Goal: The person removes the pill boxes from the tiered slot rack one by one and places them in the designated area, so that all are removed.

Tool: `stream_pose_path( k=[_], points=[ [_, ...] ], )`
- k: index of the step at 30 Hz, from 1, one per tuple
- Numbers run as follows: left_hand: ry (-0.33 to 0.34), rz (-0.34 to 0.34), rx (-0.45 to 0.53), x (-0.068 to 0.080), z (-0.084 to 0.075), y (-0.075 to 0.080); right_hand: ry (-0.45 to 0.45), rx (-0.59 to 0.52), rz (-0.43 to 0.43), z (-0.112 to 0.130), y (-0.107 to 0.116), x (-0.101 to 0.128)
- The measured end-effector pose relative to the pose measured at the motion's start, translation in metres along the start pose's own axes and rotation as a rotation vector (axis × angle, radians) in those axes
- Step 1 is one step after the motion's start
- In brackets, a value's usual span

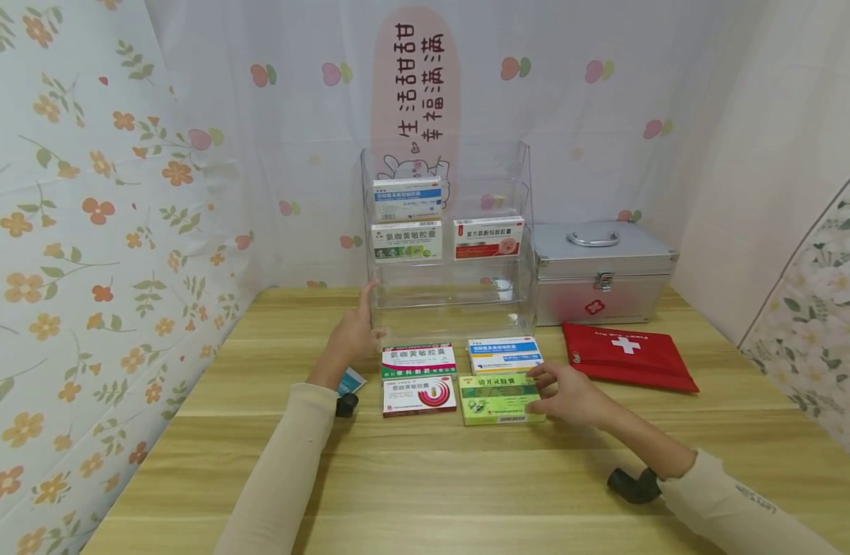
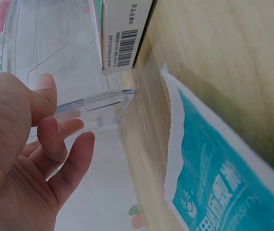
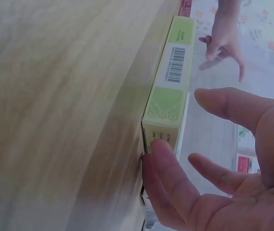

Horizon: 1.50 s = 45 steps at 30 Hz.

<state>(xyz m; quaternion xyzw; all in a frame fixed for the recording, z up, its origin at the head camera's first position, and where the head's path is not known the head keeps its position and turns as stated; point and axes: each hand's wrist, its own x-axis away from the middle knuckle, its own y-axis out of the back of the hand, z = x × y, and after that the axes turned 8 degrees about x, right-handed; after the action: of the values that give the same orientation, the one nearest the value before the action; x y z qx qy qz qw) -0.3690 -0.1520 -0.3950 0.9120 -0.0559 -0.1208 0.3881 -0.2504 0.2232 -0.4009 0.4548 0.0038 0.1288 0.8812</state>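
Observation:
My left hand (image 1: 353,333) grips the left side of a clear tiered display rack (image 1: 452,320); in the left wrist view its side panel passes between thumb and curled fingers. My right hand (image 1: 570,395) is at the right end of a green medicine box (image 1: 502,401) lying flat. In the right wrist view, fingertips (image 3: 162,151) touch the end of the green box, with the thumb apart from it. Behind lies a blue-and-white box (image 1: 504,356). Left of these lie a green-and-red-banded box (image 1: 418,361) and a white box with a red swirl (image 1: 419,395).
Rack tiers hold a blue-and-white box (image 1: 407,199), a green-and-white box (image 1: 407,242) and a red-and-white box (image 1: 488,238). A silver first-aid case (image 1: 598,270) and red pouch (image 1: 629,358) are at right. A teal packet (image 2: 214,178) lies by the left wrist.

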Motion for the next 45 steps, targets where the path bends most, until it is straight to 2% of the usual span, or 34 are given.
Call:
stream_pose_path(
  k=[9, 19, 27, 32, 45],
  points=[
    [-0.012, -0.011, -0.010, -0.001, 0.001, 0.000, 0.044, -0.058, -0.069, 0.001, 0.005, -0.004],
    [-0.008, -0.020, -0.002, -0.001, 0.002, -0.001, 0.126, -0.044, -0.178, 0.005, 0.014, -0.018],
    [0.000, -0.027, 0.016, -0.002, 0.004, -0.004, 0.134, -0.095, -0.272, 0.007, 0.017, -0.033],
    [0.015, -0.019, -0.013, -0.003, 0.003, -0.003, 0.149, -0.134, -0.307, 0.011, 0.019, -0.041],
    [0.049, -0.002, -0.028, -0.004, 0.001, -0.002, 0.141, -0.115, -0.381, 0.014, 0.026, -0.059]
  ],
)
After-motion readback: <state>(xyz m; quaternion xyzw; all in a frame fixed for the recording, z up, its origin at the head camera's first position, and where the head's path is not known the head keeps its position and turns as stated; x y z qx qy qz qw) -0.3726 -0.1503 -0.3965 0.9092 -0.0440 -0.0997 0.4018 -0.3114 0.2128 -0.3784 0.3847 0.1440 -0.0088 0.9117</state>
